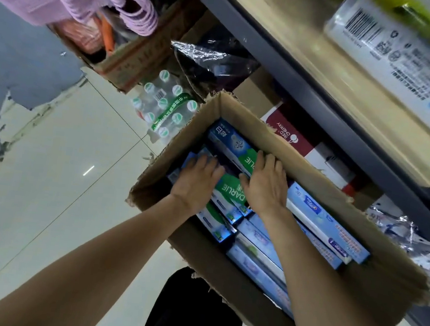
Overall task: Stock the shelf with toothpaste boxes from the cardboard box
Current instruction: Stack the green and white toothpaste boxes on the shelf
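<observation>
Left hand (pixel 198 177) and right hand (pixel 265 183), fingers flat, holding nothing, press green-and-white Darlie toothpaste boxes (pixel 232 189) in torn brown cardboard box (pixel 243 117), likely squaring stack before lifting.

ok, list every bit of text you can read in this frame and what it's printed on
"DARLIE": green toothpaste box under the left hand.
"LIE", end of a word: green and white box by the right hand.
"RED CHERRY": red and white carton under the shelf.
Blue toothpaste boxes, shelf package with barcode, water bottle pack: print too blurred or small to read.
</observation>
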